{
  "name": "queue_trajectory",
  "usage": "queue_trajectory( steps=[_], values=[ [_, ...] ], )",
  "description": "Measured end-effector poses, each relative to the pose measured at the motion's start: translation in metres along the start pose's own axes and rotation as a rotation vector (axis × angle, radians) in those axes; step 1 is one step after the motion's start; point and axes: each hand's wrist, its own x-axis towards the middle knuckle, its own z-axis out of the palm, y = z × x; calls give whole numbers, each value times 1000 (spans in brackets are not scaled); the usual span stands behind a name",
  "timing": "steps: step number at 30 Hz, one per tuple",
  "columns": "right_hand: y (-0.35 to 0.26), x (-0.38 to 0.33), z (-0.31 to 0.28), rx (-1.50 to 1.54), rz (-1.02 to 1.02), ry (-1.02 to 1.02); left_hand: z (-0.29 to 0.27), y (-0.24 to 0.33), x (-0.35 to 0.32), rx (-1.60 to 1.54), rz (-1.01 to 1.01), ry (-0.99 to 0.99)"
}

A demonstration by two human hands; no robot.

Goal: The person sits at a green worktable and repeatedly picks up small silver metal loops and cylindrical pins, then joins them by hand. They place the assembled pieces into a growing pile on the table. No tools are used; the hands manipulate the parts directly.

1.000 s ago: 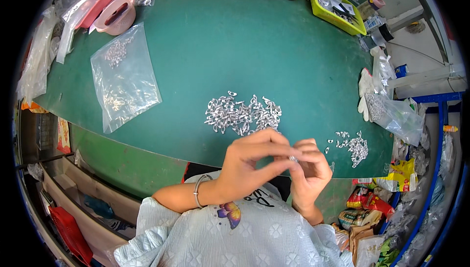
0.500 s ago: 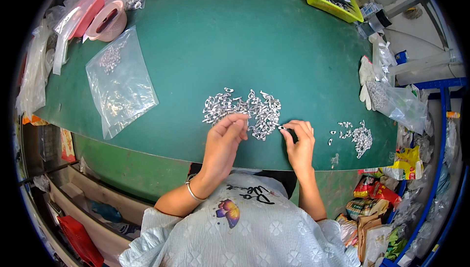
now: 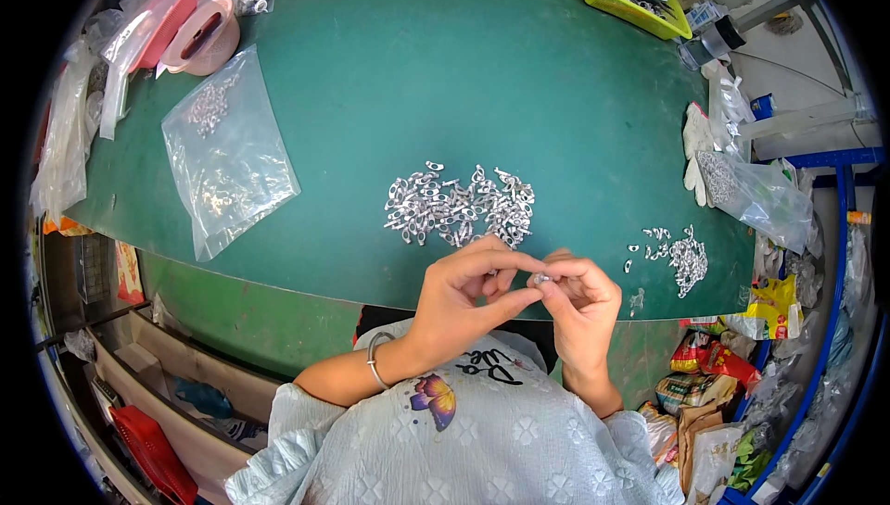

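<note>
My left hand (image 3: 468,294) and my right hand (image 3: 584,312) meet at the table's near edge. Pinched between their thumbs and fingertips is a small silver metal clasp (image 3: 542,278), mostly covered by the fingers. Just beyond the hands lies a loose pile of similar silver clasps (image 3: 454,204), each with an oval opening. To the right of my right hand sits a smaller heap of little silver pieces (image 3: 687,262), with several strays at its left side.
A clear plastic bag (image 3: 232,171) with small parts lies flat on the green table (image 3: 389,69) at left. Pink baskets (image 3: 204,42) stand at far left, a yellow-green tray (image 3: 630,5) at far right. White gloves (image 3: 697,153) and a bag of parts (image 3: 756,195) edge the right side.
My left hand has moved right and nearer, away from the pile, and joined my right hand. The right hand has drawn slightly nearer, its clasp now pinched between both hands.
</note>
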Motion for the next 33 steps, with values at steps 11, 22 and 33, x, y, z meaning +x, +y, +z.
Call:
queue_trajectory(
  steps=[11, 22, 33],
  values=[
    [-15, 4, 11, -427, -341, 49, -5, 5, -4, -487, -388, -92],
    [-17, 5, 14, -453, -358, 52, -3, 2, -5, -696, -428, -106],
    [51, 59, -48, -1025, -304, 67, -17, -13, 3, -644, -371, 65]
  ],
)
